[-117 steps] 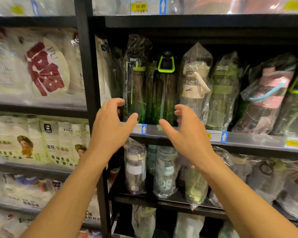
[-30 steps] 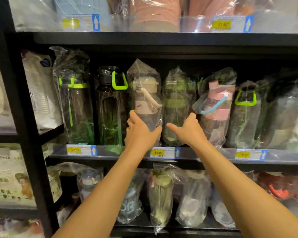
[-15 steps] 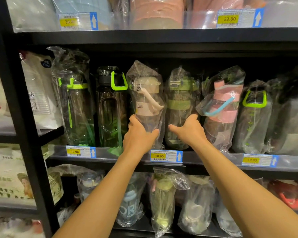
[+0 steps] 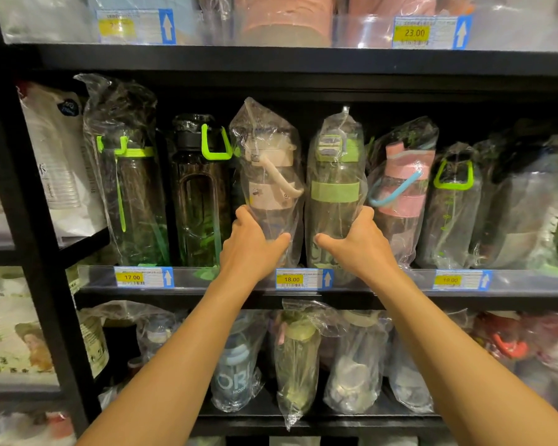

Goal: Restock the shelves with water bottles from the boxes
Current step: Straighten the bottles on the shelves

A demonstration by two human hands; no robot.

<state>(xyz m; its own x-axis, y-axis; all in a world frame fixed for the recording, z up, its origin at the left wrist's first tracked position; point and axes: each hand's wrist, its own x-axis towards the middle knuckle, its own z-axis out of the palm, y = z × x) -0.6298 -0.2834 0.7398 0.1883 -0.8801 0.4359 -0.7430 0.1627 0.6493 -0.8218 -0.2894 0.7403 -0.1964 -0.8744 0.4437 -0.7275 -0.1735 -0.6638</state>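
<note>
Two hands on two bagged bottles, middle shelf, squaring up the row.
Left hand (image 4: 252,244) wraps the base of the beige bottle (image 4: 269,185), thumb across the front; right hand (image 4: 360,244) wraps the base of the green-band bottle (image 4: 335,188), which stands just beside it at 3 o'clock. Both hands are curled onto the bags, not pinching. Versus half a second ago the grip sits the same, but the two bottles stand closer and straighter, both upright above the 18.00 price tag (image 4: 290,279) on the shelf (image 4: 384,283). A few seconds back the hands were spread and empty at the dark bottle with green loop (image 4: 203,188), now at 9 o'clock of the pair. My read: this slot is close to faced up; no boxes in view, so the next refill means leaving this shelf.
</note>
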